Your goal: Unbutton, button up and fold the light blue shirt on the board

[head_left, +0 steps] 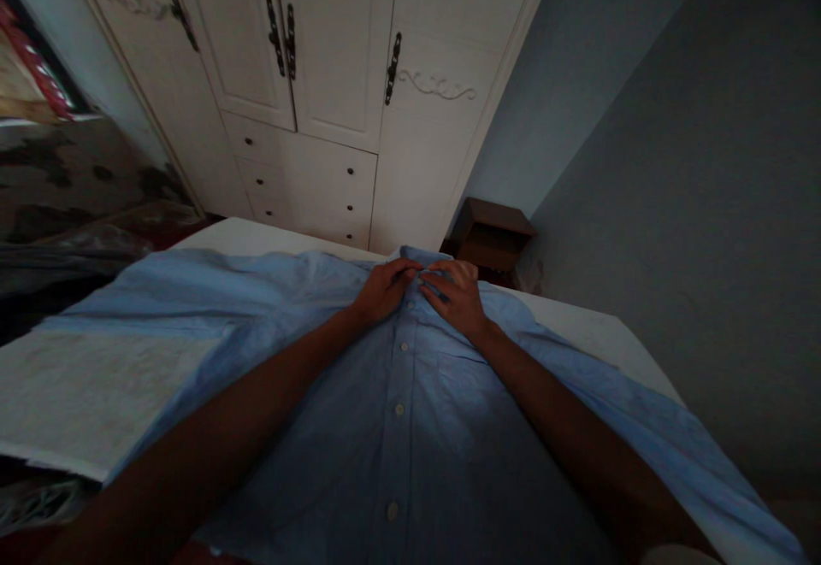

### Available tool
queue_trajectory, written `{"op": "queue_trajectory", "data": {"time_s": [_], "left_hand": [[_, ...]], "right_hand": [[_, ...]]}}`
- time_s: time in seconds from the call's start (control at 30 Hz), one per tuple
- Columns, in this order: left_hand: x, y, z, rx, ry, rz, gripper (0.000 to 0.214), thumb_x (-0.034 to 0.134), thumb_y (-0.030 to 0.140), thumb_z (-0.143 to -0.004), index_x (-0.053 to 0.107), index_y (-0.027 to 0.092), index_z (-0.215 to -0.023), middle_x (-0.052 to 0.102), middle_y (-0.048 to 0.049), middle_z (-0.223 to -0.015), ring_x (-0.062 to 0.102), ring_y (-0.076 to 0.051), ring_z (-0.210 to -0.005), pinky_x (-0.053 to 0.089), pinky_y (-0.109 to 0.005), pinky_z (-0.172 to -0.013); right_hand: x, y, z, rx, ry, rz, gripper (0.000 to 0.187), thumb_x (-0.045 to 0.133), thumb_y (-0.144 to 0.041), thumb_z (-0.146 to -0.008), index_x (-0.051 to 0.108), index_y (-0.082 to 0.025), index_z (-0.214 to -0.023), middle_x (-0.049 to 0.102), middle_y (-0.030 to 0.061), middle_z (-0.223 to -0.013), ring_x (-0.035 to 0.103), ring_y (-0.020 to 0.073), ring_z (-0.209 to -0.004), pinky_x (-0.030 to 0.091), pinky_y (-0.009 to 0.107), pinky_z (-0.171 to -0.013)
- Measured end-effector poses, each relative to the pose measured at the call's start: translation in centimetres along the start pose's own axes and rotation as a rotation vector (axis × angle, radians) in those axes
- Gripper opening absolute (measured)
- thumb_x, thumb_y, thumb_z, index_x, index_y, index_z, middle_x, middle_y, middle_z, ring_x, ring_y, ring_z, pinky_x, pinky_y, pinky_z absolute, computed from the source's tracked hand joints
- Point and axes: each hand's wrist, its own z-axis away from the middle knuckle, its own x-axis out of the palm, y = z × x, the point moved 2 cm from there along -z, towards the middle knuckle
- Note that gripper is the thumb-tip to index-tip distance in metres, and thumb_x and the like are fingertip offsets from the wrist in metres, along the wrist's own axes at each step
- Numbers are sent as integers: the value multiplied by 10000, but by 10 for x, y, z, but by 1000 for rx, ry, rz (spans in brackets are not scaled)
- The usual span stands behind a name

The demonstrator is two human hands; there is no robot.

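Observation:
A light blue button-up shirt [398,428] lies front side up on a white table [96,385], its collar at the far edge and sleeves spread to both sides. My left hand [385,290] and my right hand [457,293] meet at the collar. The fingers of both hands are curled and pinch the shirt fabric near the top button. A row of white buttons runs down the placket toward me. Both forearms lie over the shirt front.
A white wardrobe [333,78] with dark handles and small drawers stands behind the table. A brown wooden nightstand [491,236] sits in the corner by the grey wall. Dark cluttered items [77,197] lie at the left.

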Motion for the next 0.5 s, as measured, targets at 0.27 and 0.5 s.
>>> {"op": "queue_trajectory", "data": {"time_s": [0.27, 0.5], "left_hand": [[0, -2, -1, 9, -10, -57, 265, 464, 277, -900, 670, 173, -1031, 721, -45, -962, 654, -180, -917, 487, -300, -855], [0, 2, -2, 4, 28, -38, 271, 453, 310, -918, 672, 172, -996, 717, -39, -950, 645, -170, -886, 489, -302, -854]], "right_hand": [[1, -4, -3, 6, -85, -91, 170, 551, -333, -934, 674, -250, -1016, 638, 75, -1186, 542, 248, -1104, 380, 449, -945], [-1, -5, -3, 14, -87, -67, 174, 531, -343, -942, 675, -265, -1000, 662, 65, -1161, 560, 260, -1081, 372, 475, -960]]}}
